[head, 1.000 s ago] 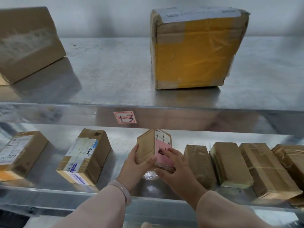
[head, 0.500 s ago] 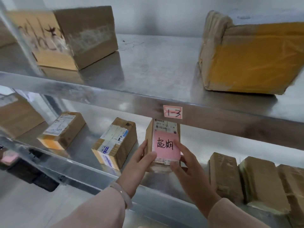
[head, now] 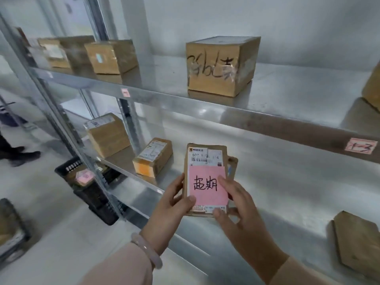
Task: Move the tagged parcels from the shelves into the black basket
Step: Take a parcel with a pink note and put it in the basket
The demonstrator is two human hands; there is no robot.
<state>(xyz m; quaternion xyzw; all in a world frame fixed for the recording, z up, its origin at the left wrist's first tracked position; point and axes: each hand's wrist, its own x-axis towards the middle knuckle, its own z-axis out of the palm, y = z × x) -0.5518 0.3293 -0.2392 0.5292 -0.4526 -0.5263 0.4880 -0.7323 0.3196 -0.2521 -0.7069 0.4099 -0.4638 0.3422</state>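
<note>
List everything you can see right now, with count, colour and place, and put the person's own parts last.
Tagged parcel: one, brown with pink note, held in both hands before the lower shelf.
Black basket: one, on the floor left of the rack, holding a pink-tagged item.
Upper-shelf boxes: four brown; the nearest bears black writing, plus a partly cut-off one at the right edge.
Lower-shelf boxes: three brown; two at left, one at far right.
Shelf label: one, pink, on the upper shelf's edge.
Bracelet: one, pale pink, left wrist.
Left hand: on the parcel's left edge.
Right hand: on its right edge.
</note>
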